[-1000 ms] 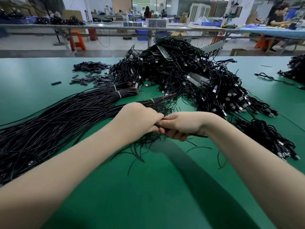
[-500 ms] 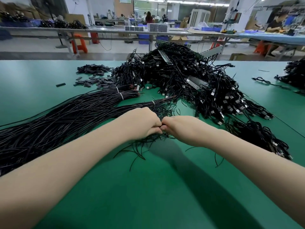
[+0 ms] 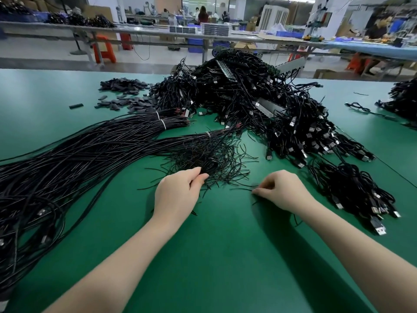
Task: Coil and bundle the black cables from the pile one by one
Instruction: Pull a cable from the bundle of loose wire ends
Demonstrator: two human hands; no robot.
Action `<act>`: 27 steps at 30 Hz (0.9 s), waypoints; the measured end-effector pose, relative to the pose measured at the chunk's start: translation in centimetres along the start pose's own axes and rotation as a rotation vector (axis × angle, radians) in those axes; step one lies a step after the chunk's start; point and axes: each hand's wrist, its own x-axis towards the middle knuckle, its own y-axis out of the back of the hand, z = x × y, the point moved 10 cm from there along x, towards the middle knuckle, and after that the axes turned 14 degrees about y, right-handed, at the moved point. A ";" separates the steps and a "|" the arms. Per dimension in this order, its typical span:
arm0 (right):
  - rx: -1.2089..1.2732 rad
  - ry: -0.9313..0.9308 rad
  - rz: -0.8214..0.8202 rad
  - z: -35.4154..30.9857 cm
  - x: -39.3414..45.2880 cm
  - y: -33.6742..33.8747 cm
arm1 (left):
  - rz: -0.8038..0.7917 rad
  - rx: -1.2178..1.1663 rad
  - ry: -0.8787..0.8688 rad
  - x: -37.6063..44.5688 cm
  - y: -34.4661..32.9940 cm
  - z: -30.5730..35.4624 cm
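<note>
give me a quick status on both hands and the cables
Left hand grips the thin black strands. Right hand pinches one loose strand on the green table. Cable pile beyond, nothing blocking.

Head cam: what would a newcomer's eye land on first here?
First the tall tangled pile of black USB cables at the far centre of the green table. Then the long tied bundles sweeping in from the left. Nearest, the left hand grips thin black ties, and the right hand pinches a single tie.
</note>
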 end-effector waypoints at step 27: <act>0.107 0.540 -0.016 -14.0 1.3 0.4 | -0.026 0.138 -0.190 -0.6 -0.5 1.9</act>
